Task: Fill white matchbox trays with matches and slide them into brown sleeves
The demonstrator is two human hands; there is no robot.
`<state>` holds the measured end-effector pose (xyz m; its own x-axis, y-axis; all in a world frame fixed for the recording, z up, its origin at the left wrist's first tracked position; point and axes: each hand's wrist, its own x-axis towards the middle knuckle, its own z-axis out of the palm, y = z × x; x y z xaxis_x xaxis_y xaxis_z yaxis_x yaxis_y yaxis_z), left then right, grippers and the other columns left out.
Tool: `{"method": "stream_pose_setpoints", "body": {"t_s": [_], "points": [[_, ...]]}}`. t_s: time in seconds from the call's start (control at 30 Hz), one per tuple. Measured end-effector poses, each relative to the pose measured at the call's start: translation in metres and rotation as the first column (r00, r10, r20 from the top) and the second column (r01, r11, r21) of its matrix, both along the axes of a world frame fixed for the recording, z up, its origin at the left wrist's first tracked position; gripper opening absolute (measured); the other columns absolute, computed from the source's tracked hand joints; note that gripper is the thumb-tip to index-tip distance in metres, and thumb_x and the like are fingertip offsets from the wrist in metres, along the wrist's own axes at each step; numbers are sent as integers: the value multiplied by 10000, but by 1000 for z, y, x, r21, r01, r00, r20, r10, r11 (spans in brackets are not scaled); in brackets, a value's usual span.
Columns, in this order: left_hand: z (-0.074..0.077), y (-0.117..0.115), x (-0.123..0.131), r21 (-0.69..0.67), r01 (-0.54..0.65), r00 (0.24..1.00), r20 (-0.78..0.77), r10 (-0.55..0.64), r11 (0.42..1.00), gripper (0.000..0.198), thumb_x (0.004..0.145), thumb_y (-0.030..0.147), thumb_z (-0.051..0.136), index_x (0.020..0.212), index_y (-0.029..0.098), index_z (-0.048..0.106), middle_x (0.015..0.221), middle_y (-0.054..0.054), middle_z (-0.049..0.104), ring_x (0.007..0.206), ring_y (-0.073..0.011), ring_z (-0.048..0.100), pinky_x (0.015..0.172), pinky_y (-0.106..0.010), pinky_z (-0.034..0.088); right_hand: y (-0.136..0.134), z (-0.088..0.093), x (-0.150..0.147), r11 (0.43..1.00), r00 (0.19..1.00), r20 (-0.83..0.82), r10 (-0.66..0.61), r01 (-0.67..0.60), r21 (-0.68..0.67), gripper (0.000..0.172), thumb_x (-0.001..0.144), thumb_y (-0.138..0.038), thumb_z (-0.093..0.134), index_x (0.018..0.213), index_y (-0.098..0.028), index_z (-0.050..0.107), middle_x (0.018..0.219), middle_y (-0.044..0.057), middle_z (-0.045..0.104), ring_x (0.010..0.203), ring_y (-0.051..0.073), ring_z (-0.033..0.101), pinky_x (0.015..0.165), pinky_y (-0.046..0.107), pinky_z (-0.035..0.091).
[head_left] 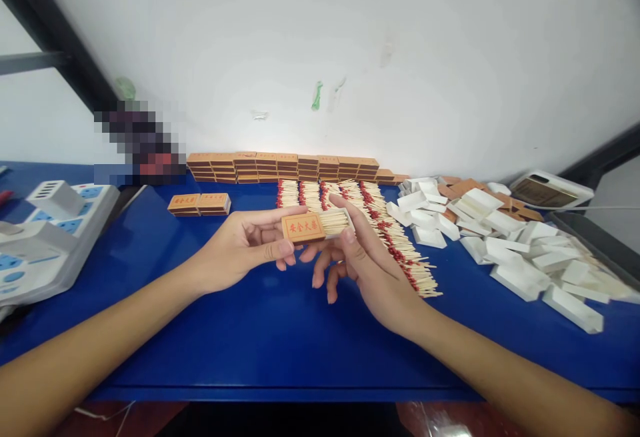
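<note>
A matchbox (303,228) with an orange printed sleeve is held up over the blue table. Its white inner tray (336,222), filled with matches, sticks out of the sleeve on the right. My left hand (245,243) grips the sleeve, thumb in front and fingers behind. At the tray's outer end, my right hand (370,263) pinches it between thumb and index finger, the other fingers curled loosely below. Behind the hands lie rows of loose red-tipped matches (395,243), running toward the right.
Stacked matchboxes (280,167) line the wall. Two more matchboxes (199,204) sit at left on the blue table (280,343). White empty trays (520,267) and orange sleeves (463,187) are heaped at right, near a white device (553,189). A power strip (85,237) is at far left.
</note>
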<state>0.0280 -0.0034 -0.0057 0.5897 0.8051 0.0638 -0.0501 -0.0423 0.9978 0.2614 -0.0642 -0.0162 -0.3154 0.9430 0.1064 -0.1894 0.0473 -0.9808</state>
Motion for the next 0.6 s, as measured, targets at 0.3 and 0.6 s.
{"method": "stream_pose_setpoints", "body": {"t_s": [0.3,0.6], "points": [[-5,-11,9,42,111,994,-15,-111,993,669,916,335,845,1535,215,622,963,-73,806,767,-198,759,781,-342,625,-9,-1,0,969,967,85,240,-234,-79,893,1075,-687,459,1742,-403,-63,1024,41,649,791,166,667,605,275,577],[-4,-11,7,229,-25,987,-150,61,973,708,782,402,952,1422,218,712,1167,-93,819,1007,-277,776,855,-344,620,-4,-1,2,897,905,-21,424,-423,-126,923,1079,-665,489,1733,-380,-96,894,-2,696,672,149,673,602,275,556]]}}
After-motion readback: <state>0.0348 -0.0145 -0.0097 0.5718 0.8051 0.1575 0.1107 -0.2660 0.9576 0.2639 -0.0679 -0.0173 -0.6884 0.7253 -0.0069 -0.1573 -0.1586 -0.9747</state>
